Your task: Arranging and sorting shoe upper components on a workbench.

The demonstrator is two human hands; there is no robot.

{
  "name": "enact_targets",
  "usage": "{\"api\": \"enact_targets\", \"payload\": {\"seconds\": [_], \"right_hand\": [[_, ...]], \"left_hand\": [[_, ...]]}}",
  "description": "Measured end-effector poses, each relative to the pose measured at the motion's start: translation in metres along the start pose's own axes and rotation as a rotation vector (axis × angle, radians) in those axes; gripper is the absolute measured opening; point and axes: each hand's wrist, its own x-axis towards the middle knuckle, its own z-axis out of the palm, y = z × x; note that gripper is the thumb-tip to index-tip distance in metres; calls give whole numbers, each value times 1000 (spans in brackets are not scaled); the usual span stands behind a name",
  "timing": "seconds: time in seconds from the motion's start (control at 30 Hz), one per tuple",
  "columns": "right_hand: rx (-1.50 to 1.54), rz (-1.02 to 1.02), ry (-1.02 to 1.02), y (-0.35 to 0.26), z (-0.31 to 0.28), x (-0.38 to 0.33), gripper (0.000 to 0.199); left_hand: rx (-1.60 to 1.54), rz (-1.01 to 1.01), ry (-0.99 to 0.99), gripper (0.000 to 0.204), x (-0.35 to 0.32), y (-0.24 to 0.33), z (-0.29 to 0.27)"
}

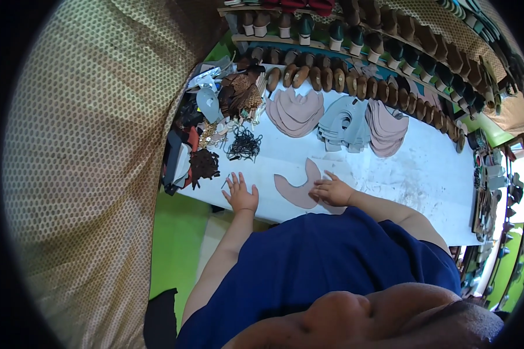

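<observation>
Bench (425, 198) before us, white-topped; our two hands stand apart over its near side. Left hand (241, 193): fingers spread, holding nothing; we cannot tell whether the palm bears on the surface. Right hand (332, 190): fingers at the lower right of a curved pink piece (294, 193), touching it; whether they pinch the edge or merely press, we cannot tell. The piece lies flat between the hands, nearer the right, its hollow facing away from us.

Beyond the right hand we note a grey stack (349, 136), with pink stacks to either side, left (294, 116) and right (388, 136). Past the left hand: a black cord tangle (244, 144) and a dark brown bundle (204, 166).

Handling, our judgement: the piece looks thin and limp, so we do best to press with flat fingertips and slide rather than drag by one tip, which could fold. The idle left hand could steady the near tip. We keep it off the smudged patch right of the right hand.
</observation>
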Motion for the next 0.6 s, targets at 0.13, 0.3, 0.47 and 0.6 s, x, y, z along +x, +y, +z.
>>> {"api": "enact_targets", "payload": {"seconds": [0.13,0.3,0.47,0.6], "right_hand": [[-17,244,-150,-11,-3,6,30],[26,311,-206,-11,1,12,29],[-10,489,-333,-24,3,20,31],[-79,628,-360,-60,-19,49,31]], "left_hand": [[-19,40,44,73,0,-2,4],[-69,125,22,72,1,-17,15],[27,319,-61,78,-1,-40,-14],[62,233,-31,95,19,-80,-45]]}}
